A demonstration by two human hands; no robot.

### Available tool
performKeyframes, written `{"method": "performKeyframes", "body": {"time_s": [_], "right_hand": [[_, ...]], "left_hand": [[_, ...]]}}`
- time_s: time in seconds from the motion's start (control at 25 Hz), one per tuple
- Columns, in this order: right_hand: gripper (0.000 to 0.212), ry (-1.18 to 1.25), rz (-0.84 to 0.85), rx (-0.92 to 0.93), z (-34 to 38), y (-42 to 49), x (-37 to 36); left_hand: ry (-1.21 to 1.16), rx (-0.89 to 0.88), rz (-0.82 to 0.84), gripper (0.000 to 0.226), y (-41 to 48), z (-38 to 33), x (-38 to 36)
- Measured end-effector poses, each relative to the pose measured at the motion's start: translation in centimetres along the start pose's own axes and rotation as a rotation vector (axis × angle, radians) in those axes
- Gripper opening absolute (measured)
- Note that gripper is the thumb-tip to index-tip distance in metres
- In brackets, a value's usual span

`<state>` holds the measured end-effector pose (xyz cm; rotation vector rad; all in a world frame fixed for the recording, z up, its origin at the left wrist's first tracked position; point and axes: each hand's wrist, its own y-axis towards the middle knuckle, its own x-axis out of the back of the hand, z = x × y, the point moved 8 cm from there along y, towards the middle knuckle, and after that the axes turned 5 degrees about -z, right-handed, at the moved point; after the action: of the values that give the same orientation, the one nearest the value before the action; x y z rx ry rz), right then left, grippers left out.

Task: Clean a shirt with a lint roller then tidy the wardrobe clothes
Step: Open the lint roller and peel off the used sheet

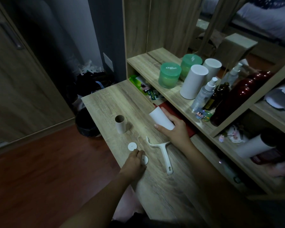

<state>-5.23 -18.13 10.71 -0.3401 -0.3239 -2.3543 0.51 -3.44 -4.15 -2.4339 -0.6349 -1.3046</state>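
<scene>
My right hand [175,129] grips a white lint roll [160,118], tilted over the wooden desk [105,102]. The white lint roller handle [163,151] lies flat on the desk just below that hand, with no roll on it. My left hand [135,162] rests on the desk with its fingertips on a white end cap [144,159]. A second white end cap [132,146] lies just above those fingers. An empty cardboard core [120,124] stands upright to the left. No shirt is in view.
The shelf [148,66] above the desk holds green jars [169,77], white cylinders [193,81], spray bottles [204,94] and a dark red bottle [238,97]. A black bin [85,124] stands on the floor left of the desk. A wardrobe door [15,71] is at far left.
</scene>
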Motion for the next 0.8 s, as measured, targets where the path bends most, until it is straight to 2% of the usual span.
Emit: {"method": "performKeyframes", "body": {"time_s": [0.08,0.2,0.32,0.44,0.48,0.6,0.68,0.8], "right_hand": [[0.065,0.005,0.003,0.000,0.1,0.1,-0.1],[0.065,0.027,0.011,-0.004,0.4,0.1,-0.5],[0.066,0.038,0.026,-0.008,0.6,0.1,-0.9],[0.066,0.029,0.036,-0.004,0.9,0.3,-1.3],[0.066,0.034,0.041,-0.004,1.2,0.4,-1.6],[0.066,0.037,0.031,0.012,2.0,0.7,-2.3],[0.067,0.007,0.023,0.044,2.7,1.0,-2.9],[0.069,-0.066,0.042,0.102,4.2,1.4,-4.6]], "left_hand": [[-0.047,0.024,-0.010,0.058,0.0,0.2,0.3],[-0.059,0.002,-0.084,0.050,0.2,-0.1,1.7],[-0.187,-0.001,-0.348,0.034,1.6,-1.0,6.4],[-0.427,0.123,-0.593,0.026,3.4,-1.6,12.2],[-0.560,0.170,-0.597,0.025,4.0,-1.9,13.7],[-0.974,0.210,-0.436,0.021,5.5,-3.2,16.0],[-1.008,0.153,-0.339,0.020,6.0,-3.7,17.4],[-0.974,0.105,-0.239,0.031,6.3,-2.9,19.1]]}}
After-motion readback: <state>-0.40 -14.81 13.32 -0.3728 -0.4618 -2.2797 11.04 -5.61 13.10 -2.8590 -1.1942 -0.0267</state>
